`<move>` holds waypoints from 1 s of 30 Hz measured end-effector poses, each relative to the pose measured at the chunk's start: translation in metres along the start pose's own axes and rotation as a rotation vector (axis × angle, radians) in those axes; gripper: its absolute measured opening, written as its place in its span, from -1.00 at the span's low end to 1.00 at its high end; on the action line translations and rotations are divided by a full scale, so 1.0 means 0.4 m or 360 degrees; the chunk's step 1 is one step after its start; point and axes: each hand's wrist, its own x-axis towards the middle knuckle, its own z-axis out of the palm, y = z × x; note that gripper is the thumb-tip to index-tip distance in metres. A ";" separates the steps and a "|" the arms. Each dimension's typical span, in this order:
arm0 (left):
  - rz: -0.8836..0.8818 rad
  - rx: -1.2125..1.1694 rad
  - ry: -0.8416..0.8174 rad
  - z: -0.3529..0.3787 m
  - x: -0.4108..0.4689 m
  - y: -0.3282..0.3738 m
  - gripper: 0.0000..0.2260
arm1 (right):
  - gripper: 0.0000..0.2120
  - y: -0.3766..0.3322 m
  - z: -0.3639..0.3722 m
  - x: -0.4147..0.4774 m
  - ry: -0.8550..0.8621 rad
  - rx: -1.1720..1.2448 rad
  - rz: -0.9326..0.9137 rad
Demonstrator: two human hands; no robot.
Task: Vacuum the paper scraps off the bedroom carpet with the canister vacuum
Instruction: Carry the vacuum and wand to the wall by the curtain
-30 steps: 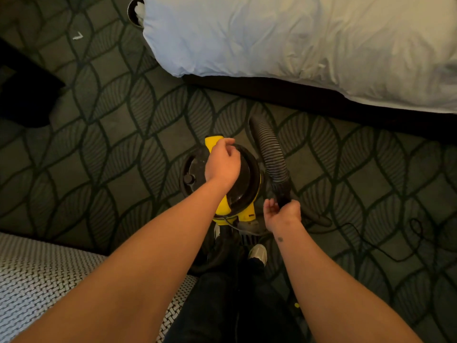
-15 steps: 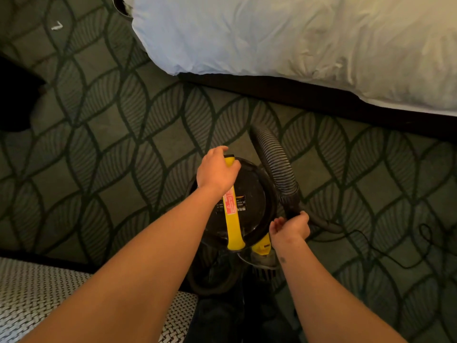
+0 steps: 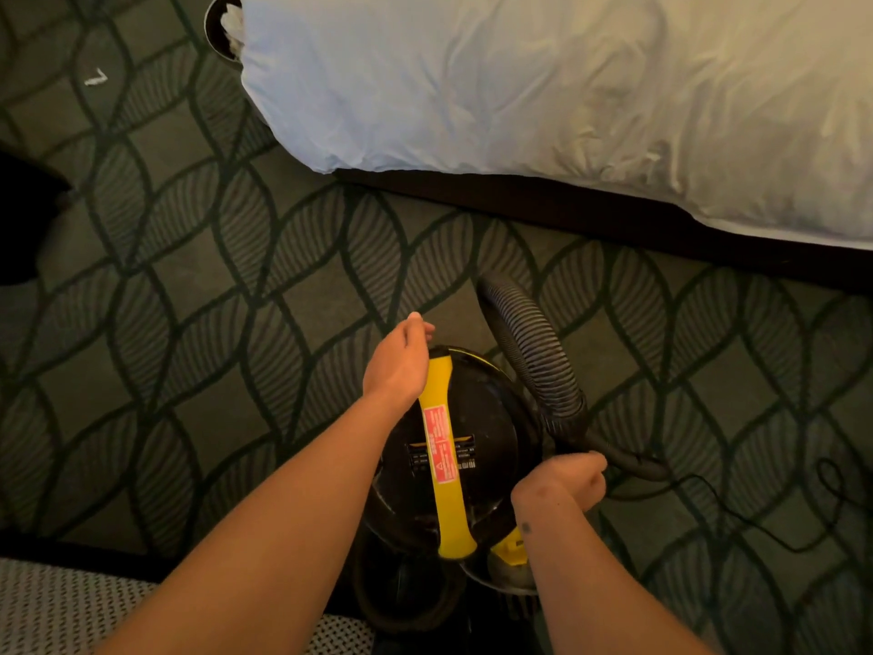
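closest in, at the lower left, lies a corner of a speckled seat [image 3: 56,607], and both bare forearms reach out over it and down to the vacuum [image 3: 491,446], a black round canister standing on the leaf-patterned carpet [image 3: 198,286] right below the viewer. a yellow handle [image 3: 449,508] crosses its lid from near to far, with a red label [image 3: 440,444] stuck across its middle. the right hand [image 3: 562,479] sits at the canister's right edge with its fingers [image 3: 596,464] curled tight into a grip on the lower end of the hose [image 3: 529,352], where the ribbed tube meets the smooth black cuff; the rest of the hose arches up and away beyond the knuckles. the left hand [image 3: 399,366] is over the far end of the handle, fingers [image 3: 420,323] loose and only slightly bent, not wrapped round it; whether the palm touches the yellow bar cannot be told. a thin black cord [image 3: 756,517] trails over the carpet to the right of the canister. farther off, a bed [image 3: 567,111] with a rumpled pale cover fills the upper right above its dark base. a small white paper scrap [image 3: 96,78] lies on the carpet at the far upper left, well apart from both hands and the hose, and a round bin [image 3: 213,21] peeks out beside the bed's corner.
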 end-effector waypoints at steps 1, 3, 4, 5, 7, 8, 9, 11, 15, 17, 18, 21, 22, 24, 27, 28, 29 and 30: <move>-0.0003 -0.0028 0.0003 0.002 0.001 -0.003 -0.56 | -0.58 0.002 0.006 -0.002 0.0026 -0.0011 -0.0019; 0.0006 -0.0059 -0.0006 0.006 0.002 -0.014 -0.57 | -0.59 0.008 0.015 -0.002 0.0071 -0.0043 -0.0040; 0.0011 -0.0068 -0.0016 0.007 0.004 -0.018 -0.57 | -0.60 0.013 0.018 0.003 0.0082 -0.0061 -0.0046; 0.0014 -0.0079 -0.0024 0.008 0.009 -0.022 -0.57 | -0.62 0.016 0.021 0.006 0.0086 -0.0063 -0.0034; 0.0024 -0.0104 -0.0014 0.007 0.013 -0.028 -0.57 | -0.66 0.023 0.022 0.020 0.0094 -0.0026 0.0004; 0.0037 -0.0113 0.0010 0.005 0.012 -0.029 -0.58 | -0.67 0.025 0.025 0.025 0.0096 -0.0013 0.0022; 0.0060 -0.0102 0.0051 0.004 0.009 -0.030 -0.59 | -0.67 0.024 0.026 0.024 0.0094 -0.0011 0.0040; 0.0138 -0.0024 0.0162 -0.002 0.000 -0.030 -0.64 | -0.66 0.024 0.031 0.027 0.0108 -0.0006 0.0049; 0.0286 0.0200 0.0308 -0.002 -0.012 -0.021 -0.70 | -0.63 0.025 0.041 0.031 0.0160 -0.0027 0.0024; 0.0324 0.0300 0.0363 0.001 -0.013 -0.015 -0.69 | -0.61 0.024 0.044 0.028 0.0174 -0.0031 0.0035; 0.0341 0.0333 0.0373 0.001 -0.012 -0.012 -0.69 | -0.60 0.023 0.045 0.027 0.0174 -0.0035 0.0042; 0.0369 0.0382 0.0336 -0.001 -0.007 -0.007 -0.68 | -0.60 0.016 0.045 0.023 0.0172 -0.0059 0.0053; 0.0361 0.0396 0.0321 -0.001 -0.005 -0.005 -0.67 | -0.60 0.014 0.045 0.025 0.0172 -0.0066 0.0052; 0.0349 0.0447 0.0314 -0.001 0.000 -0.003 -0.64 | -0.60 0.014 0.046 0.026 0.0175 -0.0092 0.0055; 0.0339 0.0522 0.0320 0.005 0.010 -0.006 -0.59 | -0.58 0.010 0.048 0.030 0.0177 -0.0105 0.0055; 0.0331 0.0523 0.0313 0.006 0.012 -0.006 -0.57 | -0.58 0.008 0.049 0.031 0.0173 -0.0104 0.0057; 0.0321 0.0516 0.0306 0.008 0.016 -0.007 -0.55 | -0.58 0.006 0.051 0.032 0.0171 -0.0098 0.0065; 0.0312 0.0510 0.0299 0.010 0.017 -0.006 -0.54 | -0.58 0.004 0.053 0.033 0.0171 -0.0095 0.0073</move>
